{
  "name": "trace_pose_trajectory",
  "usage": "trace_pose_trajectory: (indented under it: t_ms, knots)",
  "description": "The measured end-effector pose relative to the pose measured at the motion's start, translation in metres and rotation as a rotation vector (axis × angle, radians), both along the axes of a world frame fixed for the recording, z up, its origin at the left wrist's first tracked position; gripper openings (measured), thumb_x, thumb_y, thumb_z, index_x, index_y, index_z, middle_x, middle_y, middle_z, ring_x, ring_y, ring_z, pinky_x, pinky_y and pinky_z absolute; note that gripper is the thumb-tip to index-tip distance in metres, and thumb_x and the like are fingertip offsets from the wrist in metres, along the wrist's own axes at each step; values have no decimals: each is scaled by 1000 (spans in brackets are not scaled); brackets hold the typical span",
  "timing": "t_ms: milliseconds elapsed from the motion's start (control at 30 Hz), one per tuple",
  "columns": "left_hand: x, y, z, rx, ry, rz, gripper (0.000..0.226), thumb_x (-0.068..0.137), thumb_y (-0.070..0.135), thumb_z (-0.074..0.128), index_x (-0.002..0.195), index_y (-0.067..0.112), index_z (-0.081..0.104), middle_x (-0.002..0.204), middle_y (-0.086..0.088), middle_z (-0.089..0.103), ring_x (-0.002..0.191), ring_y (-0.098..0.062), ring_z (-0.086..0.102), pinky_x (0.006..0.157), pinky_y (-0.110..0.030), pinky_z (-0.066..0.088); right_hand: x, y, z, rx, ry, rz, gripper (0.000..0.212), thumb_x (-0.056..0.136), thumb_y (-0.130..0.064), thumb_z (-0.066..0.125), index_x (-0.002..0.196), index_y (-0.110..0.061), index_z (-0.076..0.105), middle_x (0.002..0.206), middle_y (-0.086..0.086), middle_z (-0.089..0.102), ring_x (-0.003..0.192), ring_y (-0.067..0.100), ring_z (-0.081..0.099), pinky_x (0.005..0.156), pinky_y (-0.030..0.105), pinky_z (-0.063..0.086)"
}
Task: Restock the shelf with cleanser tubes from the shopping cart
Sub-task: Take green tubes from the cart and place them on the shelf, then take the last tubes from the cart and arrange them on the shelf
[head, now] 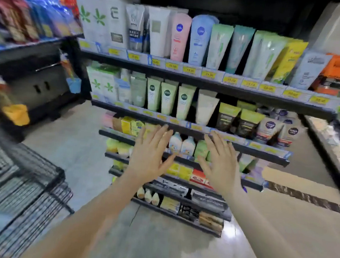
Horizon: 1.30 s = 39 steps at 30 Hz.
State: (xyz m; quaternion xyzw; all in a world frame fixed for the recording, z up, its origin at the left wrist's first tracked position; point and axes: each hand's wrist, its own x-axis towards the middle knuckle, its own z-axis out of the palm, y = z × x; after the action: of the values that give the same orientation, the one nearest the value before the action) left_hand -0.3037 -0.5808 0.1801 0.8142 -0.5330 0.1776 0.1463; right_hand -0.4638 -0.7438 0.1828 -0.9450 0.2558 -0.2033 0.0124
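Black wire shopping cart [22, 179] sits lower left, its contents blurred. Left hand [149, 153] and right hand [220, 164], fingers spread wide and empty, hover before pale green cleanser tubes [167, 99] on the dark shelf [185, 128].

Large "E" logo on a white tube [115, 24]; yellow price tags [189, 70] too blurred

The shelf [185, 128] stands ahead, with cleanser tubes [187, 103] upright in rows on its upper tiers. The shopping cart [26, 188] sits left of the shelf. Both hands [150, 158] [219, 164] hover before the shelf's middle tiers.
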Motion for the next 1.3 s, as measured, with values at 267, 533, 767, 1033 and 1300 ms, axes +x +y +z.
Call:
trace_pose_trajectory:
  t_ms: [267,533,767,1033,1300]
  knots:
    - [-13,166,-48,53,120,279,61,90,51,39,135,12,48,143,-9,46,131,-30,43,110,-57,25,23,109,-43,125,145,269,65,91,-58,20,148,-27,20,158,-2,12,146,17,8,118,37,6]
    - [-2,347,-76,130,209,548,61,89,52,39,139,17,43,145,-3,44,135,-25,37,114,-54,19,64,245,-69,185,189,461,70,88,-59,20,148,-23,26,157,-3,14,145,17,11,117,35,4]
    - [29,504,-85,158,256,671,63,89,54,32,136,13,46,139,-7,50,130,-28,41,112,-55,22,119,373,-91,279,210,511,73,85,-60,22,146,-20,29,155,3,25,143,24,23,114,36,10]
    - [91,575,-93,143,346,758,72,92,63,11,136,16,44,140,-5,49,128,-28,43,111,-54,27,204,465,-101,301,269,583,67,93,-62,17,140,-19,39,147,6,41,136,21,33,111,46,33]
    - [190,559,-128,96,410,867,65,91,55,28,143,16,34,147,-4,40,135,-25,37,113,-43,28,342,487,-128,368,340,720,64,95,-53,34,149,-27,11,158,-7,11,145,13,8,117,31,5]
